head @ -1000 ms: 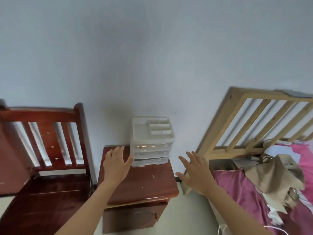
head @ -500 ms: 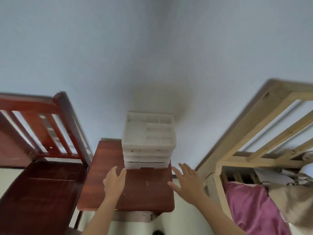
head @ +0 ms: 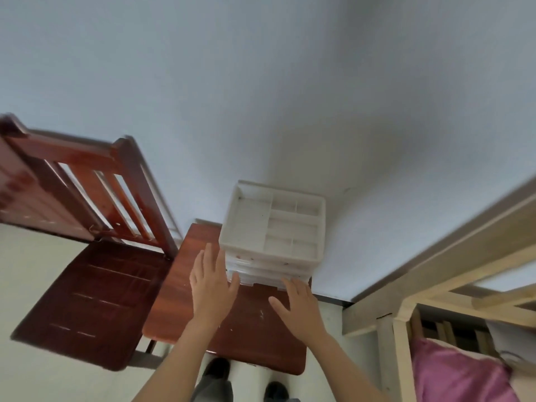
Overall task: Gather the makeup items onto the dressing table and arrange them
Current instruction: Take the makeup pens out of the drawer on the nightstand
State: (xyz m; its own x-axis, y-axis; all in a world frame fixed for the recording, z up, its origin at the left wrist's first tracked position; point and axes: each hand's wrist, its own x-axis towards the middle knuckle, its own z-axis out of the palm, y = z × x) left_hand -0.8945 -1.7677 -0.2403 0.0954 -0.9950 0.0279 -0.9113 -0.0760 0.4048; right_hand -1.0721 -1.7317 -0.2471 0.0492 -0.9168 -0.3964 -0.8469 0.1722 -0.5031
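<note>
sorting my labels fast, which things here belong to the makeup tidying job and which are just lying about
Part of the job:
dressing table
white drawer organizer standing on it
left hand
right hand

Just lying about:
red-brown wooden chair
pale wooden bed frame
pink bedding

Dial centred on the dressing table [head: 252,338], with 12 o'clock toward the wall [head: 261,97].

- Organizer [head: 272,227]: on the table's far half, 12 to 1 o'clock, close to the wall. I cannot tell if it touches.
- Chair [head: 92,288]: just beside the table at 9 o'clock, backrest toward 11.
- Bed frame [head: 435,256]: at 3 o'clock, near the table. Bedding [head: 452,369] lies inside it at 4.
- Left hand [head: 210,288]: above the table, at the organizer's left front corner.
- Right hand [head: 298,306]: above the table, at the organizer's right front corner.
- Shoes [head: 216,369]: on the floor at 6 o'clock, just before the table's near edge.
</note>
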